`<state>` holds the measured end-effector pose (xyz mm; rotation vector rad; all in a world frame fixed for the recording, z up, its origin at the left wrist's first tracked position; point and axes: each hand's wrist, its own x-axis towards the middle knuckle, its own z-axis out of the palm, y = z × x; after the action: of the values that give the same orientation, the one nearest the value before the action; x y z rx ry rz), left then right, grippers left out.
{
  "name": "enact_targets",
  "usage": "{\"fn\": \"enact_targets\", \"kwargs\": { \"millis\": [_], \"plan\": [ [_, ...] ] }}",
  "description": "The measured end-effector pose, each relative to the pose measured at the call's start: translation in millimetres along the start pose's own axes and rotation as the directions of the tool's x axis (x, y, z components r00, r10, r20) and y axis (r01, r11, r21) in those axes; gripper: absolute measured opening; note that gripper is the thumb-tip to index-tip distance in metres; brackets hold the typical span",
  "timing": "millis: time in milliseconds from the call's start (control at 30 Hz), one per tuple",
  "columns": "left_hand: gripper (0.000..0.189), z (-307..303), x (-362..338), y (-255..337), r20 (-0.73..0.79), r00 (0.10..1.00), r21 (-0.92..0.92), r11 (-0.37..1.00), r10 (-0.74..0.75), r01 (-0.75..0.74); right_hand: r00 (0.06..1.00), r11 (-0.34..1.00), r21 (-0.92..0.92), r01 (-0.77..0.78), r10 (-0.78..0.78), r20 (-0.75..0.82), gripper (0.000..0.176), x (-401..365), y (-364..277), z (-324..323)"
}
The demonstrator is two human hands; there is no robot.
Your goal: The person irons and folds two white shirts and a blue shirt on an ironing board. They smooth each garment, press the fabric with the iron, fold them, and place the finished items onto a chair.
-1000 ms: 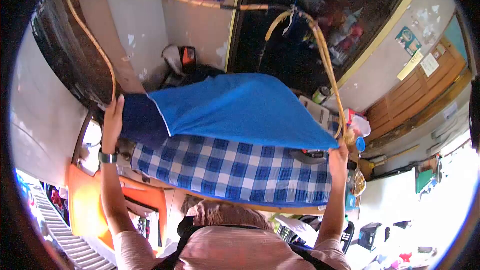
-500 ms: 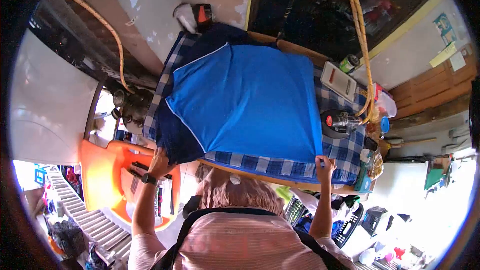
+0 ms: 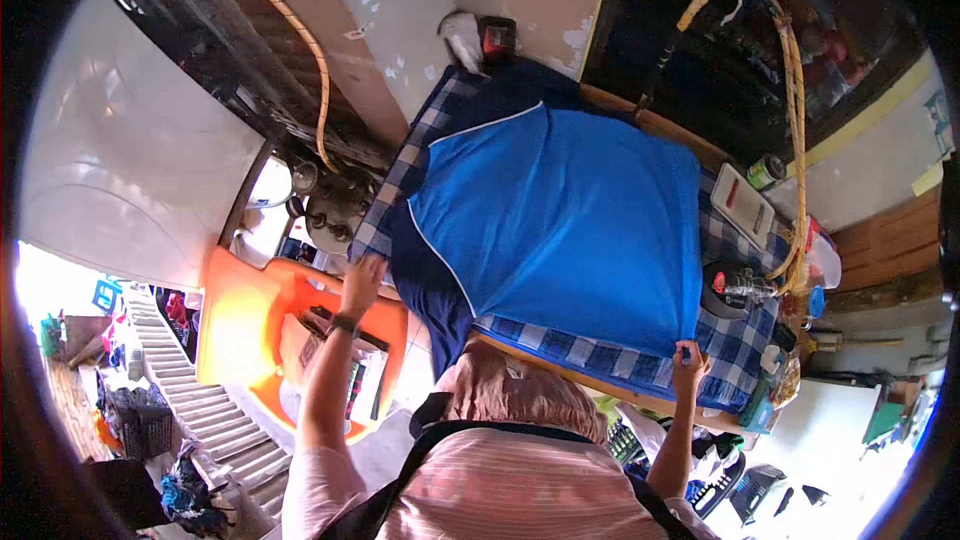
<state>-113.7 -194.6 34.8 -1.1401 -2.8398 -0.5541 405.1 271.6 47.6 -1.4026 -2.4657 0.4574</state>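
Matt blue cloth shirt (image 3: 560, 220) lies on checked cloth cover (image 3: 720, 340).

The blue shirt (image 3: 560, 220) is down from the air and now lies flat on the checked cloth (image 3: 742, 342). The left hand (image 3: 362, 280) drops beside its sleeve, and the right hand (image 3: 688, 358) lowers with the hem.

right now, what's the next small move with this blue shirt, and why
Probably lift the navy sleeve up onto the checked cloth: it droops over the table's near edge by the left hand, while the right hand pinches a corner of the blue shirt, which lies flat.
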Motion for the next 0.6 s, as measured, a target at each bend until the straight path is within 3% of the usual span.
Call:
{"fn": "enact_targets", "kwargs": {
  "millis": [33, 100, 167, 200, 267, 300, 367, 433, 500, 533, 600],
  "plan": [
    [0.017, -5.4, 34.9, 24.7, -0.068, 0.987, -0.133, 0.982, -0.144, 0.134, 1.000, 1.000, 0.002, 0.003, -0.003, -0.002, 0.016, 2.1, -3.2, 0.3],
    [0.019, 2.4, 92.0, 51.5, -0.270, 0.957, -0.197, 0.979, -0.108, 0.055, 1.000, 1.000, -0.027, 0.000, 0.000, 0.014, 0.018, 2.2, -7.7, -4.7],
    [0.024, 36.3, 134.3, 44.1, -0.432, 0.901, -0.083, 0.997, -0.045, 0.010, 1.000, 1.000, -0.029, -0.003, 0.003, 0.016, 0.016, 2.4, -4.0, 0.0],
    [0.024, 38.2, 145.8, 46.2, -0.431, 0.901, -0.097, 0.995, -0.047, 0.006, 1.000, 1.000, -0.026, 0.003, -0.003, 0.018, 0.015, 2.4, -2.2, 1.9],
    [0.029, 47.1, 160.8, 51.1, -0.291, 0.925, 0.089, 0.955, -0.246, 0.282, 0.999, 0.999, -0.052, 0.001, 0.001, 0.036, 0.012, 0.2, -2.9, -2.7],
    [0.032, 46.8, 166.5, 49.0, -0.203, 0.924, 0.007, 0.943, -0.325, 0.333, 0.999, 0.998, -0.065, -0.011, 0.013, 0.031, 0.012, 0.1, -2.9, -3.0],
    [0.029, 50.3, 171.3, 35.7, -0.289, 0.939, -0.026, 0.982, -0.185, 0.186, 1.000, 0.998, -0.054, -0.015, 0.015, 0.011, 0.013, -2.3, 0.1, 1.9],
    [0.027, 39.8, 174.5, 17.4, -0.372, 0.870, -0.284, 0.932, -0.323, 0.224, 1.000, 0.999, -0.029, -0.014, 0.014, 0.002, 0.014, -5.7, 1.7, -1.2],
    [0.028, 71.1, 180.8, -38.8, -0.329, 0.834, -0.677, 0.727, -0.443, 0.119, 0.997, 0.993, -0.111, 0.049, -0.055, -0.056, 0.015, -11.2, -1.2, -0.6],
    [0.028, 70.4, 177.7, -35.2, -0.320, 0.839, -0.679, 0.724, -0.439, 0.119, 0.996, 0.993, -0.108, 0.056, -0.063, -0.064, 0.017, -11.2, -6.8, -3.1],
    [0.032, 48.2, 166.7, -22.6, -0.240, 0.910, -0.437, 0.875, -0.338, 0.210, 0.998, 0.995, -0.098, 0.025, -0.032, -0.061, 0.015, -9.6, -11.6, -3.8]
  ]
}}
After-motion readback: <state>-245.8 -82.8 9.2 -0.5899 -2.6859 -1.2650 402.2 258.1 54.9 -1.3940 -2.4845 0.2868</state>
